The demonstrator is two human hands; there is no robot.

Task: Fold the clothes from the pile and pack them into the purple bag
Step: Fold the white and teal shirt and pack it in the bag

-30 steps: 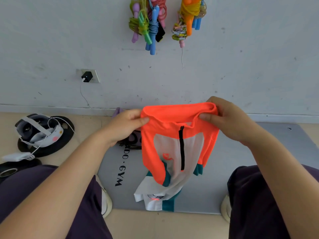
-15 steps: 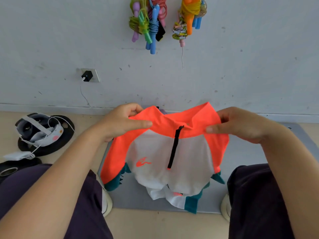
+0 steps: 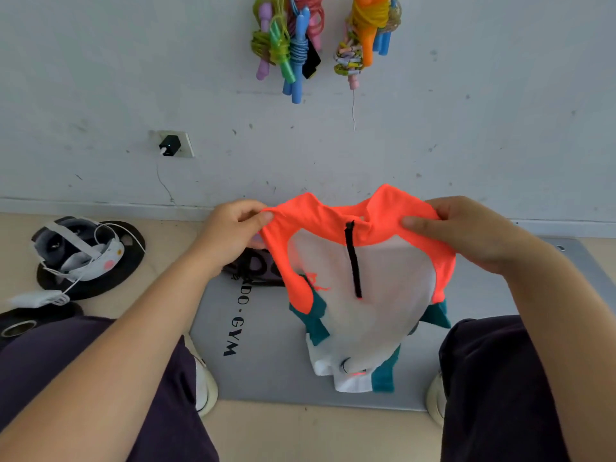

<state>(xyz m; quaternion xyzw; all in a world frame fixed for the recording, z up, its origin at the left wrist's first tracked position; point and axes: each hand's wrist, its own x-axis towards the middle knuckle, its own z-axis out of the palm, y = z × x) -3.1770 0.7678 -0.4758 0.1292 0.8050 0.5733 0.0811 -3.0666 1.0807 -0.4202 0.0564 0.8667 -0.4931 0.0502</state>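
Since half a second ago the zip-neck top hangs narrower; left hand and right hand pinch its orange shoulders, keeping it spread above the gym mat for folding.

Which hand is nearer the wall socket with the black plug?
Left. The left hand pinches the orange top at its shoulder, just below and right of the wall socket. The right hand holds the opposite shoulder, far across.
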